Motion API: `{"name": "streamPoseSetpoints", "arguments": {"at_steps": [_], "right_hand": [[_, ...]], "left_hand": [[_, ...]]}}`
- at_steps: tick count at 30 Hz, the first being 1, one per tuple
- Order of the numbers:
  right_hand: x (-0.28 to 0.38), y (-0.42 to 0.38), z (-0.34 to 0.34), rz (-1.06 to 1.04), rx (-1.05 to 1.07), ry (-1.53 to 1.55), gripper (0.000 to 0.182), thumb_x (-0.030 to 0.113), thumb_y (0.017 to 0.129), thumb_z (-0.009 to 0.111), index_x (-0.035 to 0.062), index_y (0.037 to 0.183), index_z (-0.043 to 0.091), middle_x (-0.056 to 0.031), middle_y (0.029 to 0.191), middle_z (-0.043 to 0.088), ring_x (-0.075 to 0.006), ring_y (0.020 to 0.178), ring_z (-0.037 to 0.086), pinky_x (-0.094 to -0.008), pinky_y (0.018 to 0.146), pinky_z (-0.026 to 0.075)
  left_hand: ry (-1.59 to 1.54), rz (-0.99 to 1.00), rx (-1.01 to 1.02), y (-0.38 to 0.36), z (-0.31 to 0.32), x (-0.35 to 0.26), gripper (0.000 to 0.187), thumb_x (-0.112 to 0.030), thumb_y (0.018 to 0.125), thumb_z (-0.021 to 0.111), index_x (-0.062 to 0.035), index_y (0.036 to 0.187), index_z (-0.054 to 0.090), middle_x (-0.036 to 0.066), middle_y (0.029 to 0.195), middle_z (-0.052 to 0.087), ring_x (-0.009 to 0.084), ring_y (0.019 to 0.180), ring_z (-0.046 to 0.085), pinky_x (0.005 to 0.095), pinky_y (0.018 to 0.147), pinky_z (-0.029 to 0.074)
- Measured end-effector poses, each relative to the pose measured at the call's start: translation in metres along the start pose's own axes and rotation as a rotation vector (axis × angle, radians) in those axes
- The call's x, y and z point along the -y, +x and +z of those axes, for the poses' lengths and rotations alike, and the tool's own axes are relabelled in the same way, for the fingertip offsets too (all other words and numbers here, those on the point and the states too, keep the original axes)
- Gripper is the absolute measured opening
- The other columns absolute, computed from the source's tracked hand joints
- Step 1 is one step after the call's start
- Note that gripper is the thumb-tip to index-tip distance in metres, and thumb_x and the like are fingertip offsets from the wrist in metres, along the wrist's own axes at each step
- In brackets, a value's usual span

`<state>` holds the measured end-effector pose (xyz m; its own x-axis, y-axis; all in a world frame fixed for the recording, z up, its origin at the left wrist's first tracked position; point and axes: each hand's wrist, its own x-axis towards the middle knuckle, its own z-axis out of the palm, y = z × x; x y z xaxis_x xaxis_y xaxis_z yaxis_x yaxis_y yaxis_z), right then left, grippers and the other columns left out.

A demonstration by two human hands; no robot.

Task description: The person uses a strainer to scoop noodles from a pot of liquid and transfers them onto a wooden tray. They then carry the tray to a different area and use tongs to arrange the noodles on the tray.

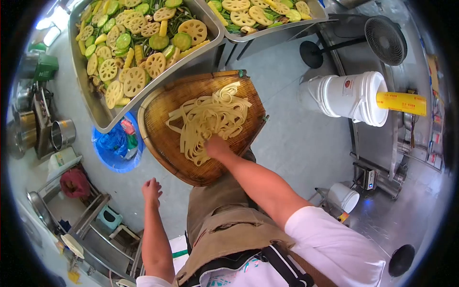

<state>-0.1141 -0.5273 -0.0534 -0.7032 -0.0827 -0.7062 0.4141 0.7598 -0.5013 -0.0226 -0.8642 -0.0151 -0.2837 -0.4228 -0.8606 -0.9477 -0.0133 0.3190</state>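
My right hand [217,147] reaches down into a pile of wide, flat, pale noodles [210,117], with its fingers closed among the strands and partly hidden by them. The noodles lie heaped in a brown woven bamboo scoop basket [160,138], whose near edge is by my legs. Off to the left of the basket, my left hand [152,192] hangs in the air, holding nothing, its fingers loosely bent and a little apart.
Two metal trays, a large one [103,125] and another [277,29], hold lotus root slices and green vegetables. Below stands a blue tub [117,165] with plastic bags. White buckets [354,98], a black fan [386,40] and a metal pot [63,134] stand around.
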Motion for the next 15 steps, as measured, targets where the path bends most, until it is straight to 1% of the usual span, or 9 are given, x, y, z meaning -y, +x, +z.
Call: {"name": "streamPoseSetpoints", "arguments": {"at_steps": [3,4,6,7,9,10,12,14,15], "right_hand": [[0.029,0.0,0.031,-0.115,0.065,0.053,0.043,0.031,0.089,0.058,-0.0051,0.113,0.058,-0.0294,0.103,0.062,-0.0449,0.096,0.06,-0.0517,0.084,0.048],[0.033,-0.006,0.036,-0.131,0.077,0.114,0.045,0.031,0.09,0.057,-0.0038,0.119,0.057,-0.0286,0.107,0.061,-0.0444,0.098,0.06,-0.0518,0.086,0.047],[0.031,-0.031,0.024,-0.262,0.035,0.152,0.057,0.036,0.09,0.058,-0.0073,0.125,0.05,-0.0297,0.108,0.061,-0.0446,0.101,0.059,-0.0511,0.088,0.046],[0.027,-0.043,0.015,-0.333,0.017,0.168,0.063,0.039,0.089,0.059,-0.0091,0.128,0.047,-0.0303,0.109,0.061,-0.0448,0.102,0.059,-0.0507,0.09,0.046],[0.013,-0.061,-0.002,-0.128,0.066,0.197,0.068,0.042,0.089,0.059,-0.0109,0.13,0.044,-0.0325,0.112,0.059,-0.0448,0.105,0.058,-0.05,0.09,0.046],[0.005,-0.069,-0.01,-0.026,0.089,0.209,0.071,0.043,0.089,0.06,-0.0119,0.131,0.043,-0.0335,0.114,0.058,-0.0448,0.106,0.058,-0.0497,0.091,0.046],[-0.055,-0.069,0.02,-0.062,-0.267,0.146,0.043,0.032,0.086,0.065,-0.0017,0.111,0.056,-0.0214,0.083,0.066,-0.0367,0.074,0.066,-0.0453,0.066,0.051],[-0.106,-0.068,0.036,0.088,-0.242,0.217,0.039,0.034,0.089,0.065,0.0007,0.107,0.056,-0.0151,0.077,0.062,-0.0264,0.064,0.063,-0.0393,0.055,0.049],[-0.107,-0.069,0.029,0.158,-0.207,0.317,0.037,0.034,0.089,0.064,0.0017,0.104,0.056,-0.0121,0.074,0.06,-0.0221,0.06,0.061,-0.0365,0.051,0.048]], "left_hand": [[0.009,0.012,0.01,-0.011,0.0,0.01,0.034,-0.032,0.09,0.061,-0.0072,0.112,0.056,0.006,0.097,0.063,0.0213,0.091,0.062,0.0422,0.072,0.05],[0.022,0.024,0.007,-0.013,0.003,0.012,0.032,-0.031,0.09,0.061,-0.0059,0.109,0.057,0.006,0.093,0.064,0.0207,0.086,0.063,0.0405,0.069,0.05],[0.028,0.045,0.003,-0.015,0.014,0.016,0.029,-0.029,0.09,0.06,-0.0032,0.104,0.059,0.007,0.085,0.065,0.0194,0.076,0.064,0.0373,0.062,0.051],[0.146,0.071,0.034,-0.02,0.02,0.014,0.026,-0.027,0.089,0.06,-0.0021,0.099,0.06,0.007,0.079,0.064,0.0181,0.07,0.063,0.0352,0.059,0.05],[0.383,0.123,0.095,-0.037,0.033,-0.001,0.023,-0.023,0.088,0.059,0.0,0.088,0.063,0.006,0.068,0.063,0.0154,0.059,0.061,0.0311,0.053,0.049],[0.375,0.151,0.135,-0.046,0.044,-0.008,0.024,-0.022,0.087,0.059,0.0006,0.081,0.063,0.007,0.064,0.062,0.0152,0.057,0.06,0.0319,0.053,0.049],[0.365,0.239,0.266,-0.056,0.076,-0.016,0.027,-0.022,0.086,0.059,0.001,0.073,0.063,0.008,0.061,0.062,0.0148,0.056,0.059,0.0326,0.053,0.048],[0.36,0.317,0.419,-0.064,0.116,-0.033,0.028,-0.023,0.086,0.058,-0.0001,0.07,0.062,0.008,0.06,0.06,0.0147,0.054,0.056,0.0324,0.052,0.044],[0.355,0.335,0.478,-0.069,0.137,-0.049,0.029,-0.024,0.086,0.058,-0.0008,0.069,0.062,0.007,0.058,0.058,0.0148,0.052,0.053,0.0322,0.052,0.042]]}}
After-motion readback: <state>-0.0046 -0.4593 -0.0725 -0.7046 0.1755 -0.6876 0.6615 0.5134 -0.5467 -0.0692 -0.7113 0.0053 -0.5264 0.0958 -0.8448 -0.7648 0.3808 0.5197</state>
